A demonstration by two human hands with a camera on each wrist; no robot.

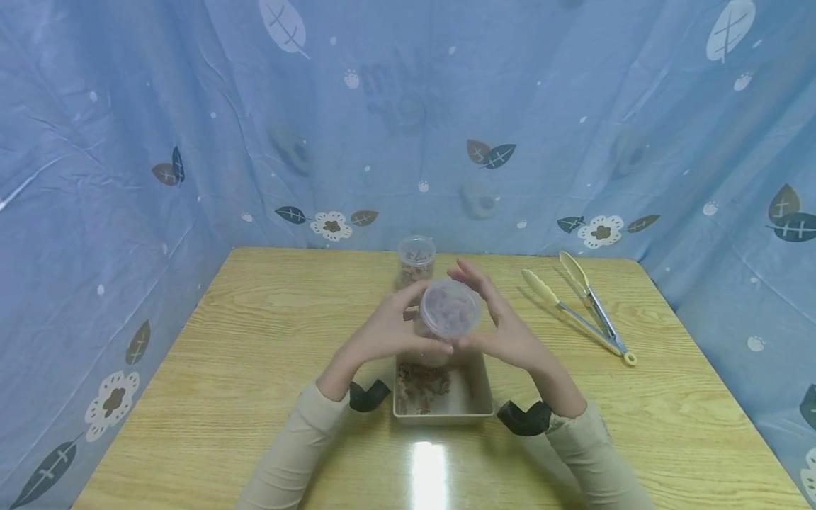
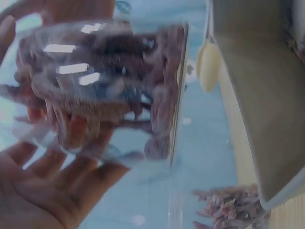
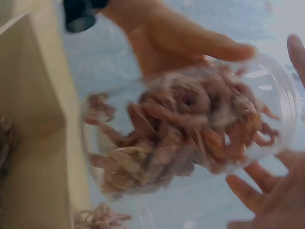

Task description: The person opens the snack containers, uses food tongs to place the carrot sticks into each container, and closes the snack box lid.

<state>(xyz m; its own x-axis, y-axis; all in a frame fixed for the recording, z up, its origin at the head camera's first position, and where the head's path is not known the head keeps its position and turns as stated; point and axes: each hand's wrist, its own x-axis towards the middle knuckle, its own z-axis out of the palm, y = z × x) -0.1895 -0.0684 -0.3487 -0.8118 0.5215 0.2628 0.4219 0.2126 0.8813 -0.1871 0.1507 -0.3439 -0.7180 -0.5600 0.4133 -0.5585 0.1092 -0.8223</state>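
Note:
A clear plastic jar [image 2: 109, 86] of reddish-brown dried pieces is held up over a beige tray [image 1: 443, 418], its round lid [image 1: 450, 309] facing the head camera. My left hand [image 1: 392, 326] grips the jar's side, thumb along it in the right wrist view. Around the lid's other side my right hand [image 1: 510, 336] is spread, thumb near the rim; in the right wrist view its fingers [image 3: 248, 191] look straight and apart. Inside the tray, similar brown pieces [image 1: 421, 386] lie to the left. What exactly the pieces are is unclear.
Behind the held jar stands a second clear jar [image 1: 416, 262] with similar pieces. Tongs with cream-yellow heads [image 1: 596, 312] lie spread at the table's right. A blue patterned cloth [image 1: 408, 142] hangs along the back and sides of the wooden table [image 1: 287, 319].

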